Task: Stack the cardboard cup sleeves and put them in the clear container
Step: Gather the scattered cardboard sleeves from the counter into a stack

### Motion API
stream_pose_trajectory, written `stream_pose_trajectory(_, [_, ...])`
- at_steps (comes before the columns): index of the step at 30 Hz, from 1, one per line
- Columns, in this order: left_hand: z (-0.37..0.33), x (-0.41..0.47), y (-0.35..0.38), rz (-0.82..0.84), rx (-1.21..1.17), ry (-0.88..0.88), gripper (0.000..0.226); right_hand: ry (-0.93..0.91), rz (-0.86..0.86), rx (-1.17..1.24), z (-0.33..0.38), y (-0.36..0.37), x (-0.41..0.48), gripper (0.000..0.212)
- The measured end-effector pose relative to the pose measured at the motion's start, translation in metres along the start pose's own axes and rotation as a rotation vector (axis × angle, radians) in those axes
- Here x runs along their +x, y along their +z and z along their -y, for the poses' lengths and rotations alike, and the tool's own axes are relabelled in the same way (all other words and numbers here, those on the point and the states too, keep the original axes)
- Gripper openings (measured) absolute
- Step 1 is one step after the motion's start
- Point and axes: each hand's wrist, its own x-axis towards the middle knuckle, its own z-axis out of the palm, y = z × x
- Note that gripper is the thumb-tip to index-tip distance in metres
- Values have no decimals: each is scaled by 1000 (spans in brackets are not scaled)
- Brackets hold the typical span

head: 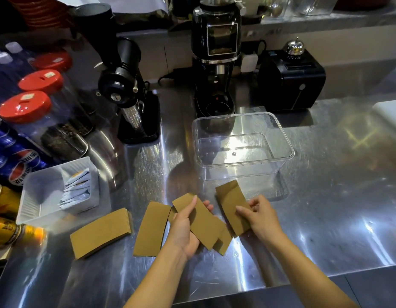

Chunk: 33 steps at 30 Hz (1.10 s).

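Left hand point(188, 227) clamped on one flattened cardboard cup sleeve point(201, 221), right hand point(257, 216) clamped on another sleeve point(231, 203), two more sleeves point(100, 232) flat on the steel worktop point(325, 196) at 9 o'clock, clear container point(243, 147) empty at 12 o'clock.

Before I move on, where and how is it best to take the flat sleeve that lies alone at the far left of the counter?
Probably pinch the leftmost sleeve at its right short end, coming from the right with the left hand. It lies flat on the steel counter, so slide a fingertip under that end first; that end points toward the hands, and the white tray crowds the upper left.
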Motion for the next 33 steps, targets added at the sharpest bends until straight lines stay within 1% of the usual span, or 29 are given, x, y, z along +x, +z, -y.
stream_pose_trajectory(2, [-1,-2,1,23,14,-30,41,-14,24,207,6,1,-3,25])
stream_pose_trajectory(4, [-1,-4,4,64,18,-40,52,-29,94,328,14,6,-7,24])
stream_pose_trajectory(6, [1,-5,5,106,5,-44,55,-40,169,363,18,14,-13,25])
stream_pose_trajectory(8, [2,-6,6,120,-1,-55,54,-58,218,347,20,25,-19,26])
stream_pose_trajectory(11, [1,-8,3,90,18,-64,53,-126,230,182,18,38,-25,24])
stream_pose_trajectory(13, [-1,-9,-1,93,13,-56,43,-166,219,112,17,42,-26,21])
stream_pose_trajectory(16, [-10,-10,-10,121,-26,12,27,-194,157,73,19,43,-24,15])
stream_pose_trajectory(18, [-18,-10,-19,123,-62,61,29,-192,116,29,19,44,-23,14])
stream_pose_trajectory(20, [-27,-11,-28,108,-75,104,32,-192,94,-95,18,45,-21,15])
stream_pose_trajectory(22, [-33,-11,-37,99,-98,155,26,-194,104,-274,16,48,-21,23])
stream_pose_trajectory(26, [-38,-12,-50,45,-107,224,20,-237,102,-646,16,60,-23,50])
stream_pose_trajectory(29, [-38,-13,-57,8,-102,242,17,-241,109,-803,20,68,-25,64])
stream_pose_trajectory(31, [-38,-13,-59,1,-104,242,16,-230,133,-875,21,72,-25,66])
stream_pose_trajectory(33, [-37,-14,-61,-1,-97,242,15,-185,157,-874,23,70,-23,65])
